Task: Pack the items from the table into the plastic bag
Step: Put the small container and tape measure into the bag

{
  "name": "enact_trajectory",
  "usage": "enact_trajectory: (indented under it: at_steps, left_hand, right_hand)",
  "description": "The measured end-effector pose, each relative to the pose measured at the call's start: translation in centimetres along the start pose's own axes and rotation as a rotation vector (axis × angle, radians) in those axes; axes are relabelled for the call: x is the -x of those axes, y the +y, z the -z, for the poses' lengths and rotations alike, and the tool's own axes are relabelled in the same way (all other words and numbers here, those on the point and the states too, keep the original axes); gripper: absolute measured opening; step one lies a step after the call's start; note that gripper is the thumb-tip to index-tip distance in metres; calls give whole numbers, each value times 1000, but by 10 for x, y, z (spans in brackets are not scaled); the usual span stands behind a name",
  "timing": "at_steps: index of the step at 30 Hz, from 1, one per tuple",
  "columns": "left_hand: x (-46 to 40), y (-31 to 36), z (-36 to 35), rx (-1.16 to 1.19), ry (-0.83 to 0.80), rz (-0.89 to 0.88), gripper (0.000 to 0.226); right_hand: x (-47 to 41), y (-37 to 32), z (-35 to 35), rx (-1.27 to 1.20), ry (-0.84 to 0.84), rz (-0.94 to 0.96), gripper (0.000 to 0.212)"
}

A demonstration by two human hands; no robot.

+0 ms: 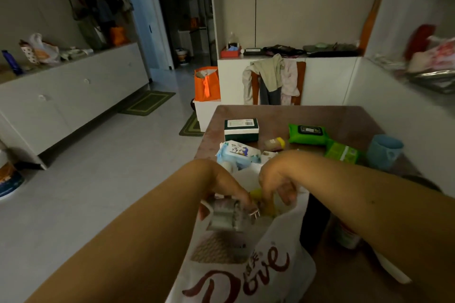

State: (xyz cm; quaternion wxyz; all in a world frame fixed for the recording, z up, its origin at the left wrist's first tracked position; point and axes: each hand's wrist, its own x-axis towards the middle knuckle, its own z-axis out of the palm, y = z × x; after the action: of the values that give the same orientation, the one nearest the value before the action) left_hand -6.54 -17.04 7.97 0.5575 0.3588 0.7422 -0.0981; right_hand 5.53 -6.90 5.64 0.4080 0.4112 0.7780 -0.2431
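Observation:
A white plastic bag (248,270) with brown "Dove" lettering hangs open at the table's near edge. My left hand (221,187) grips a small grey-silver packet (225,215) at the bag's mouth. My right hand (275,179) pinches the bag's rim just to the right, and something yellow (256,193) shows between the hands. On the brown table (344,118) lie a dark green and white box (241,129), a blue and white wipes pack (237,155), a small yellow-capped jar (274,144), a bright green wipes pack (307,133) and a green packet (343,152).
A blue cup (384,151) stands at the table's right side. A chair draped with clothes (273,81) sits beyond the far edge. An orange bag (206,83) stands on a low white box to the left. White cabinets (69,101) line the left wall.

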Motion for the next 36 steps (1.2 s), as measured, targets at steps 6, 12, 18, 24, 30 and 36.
enact_trajectory:
  at_steps: [6,12,18,24,30,36]
  left_hand:
    - [-26,-2,-4,33,67,7,101]
    - [-19,14,11,-36,199,-33,81]
    - [-6,37,41,5,346,-235,44]
    - [-17,65,65,153,473,-413,27]
    - [-45,82,92,226,477,-374,40]
    - [-75,81,109,343,440,-321,56]
  right_hand:
    - [17,23,-3,16,267,168,34]
    - [23,34,-1,-231,458,453,35]
    - [43,65,47,-529,583,475,15]
    - [-14,110,104,-746,785,237,18]
    - [-114,115,124,-627,718,101,19]
    - [-198,97,131,-523,638,7,34]
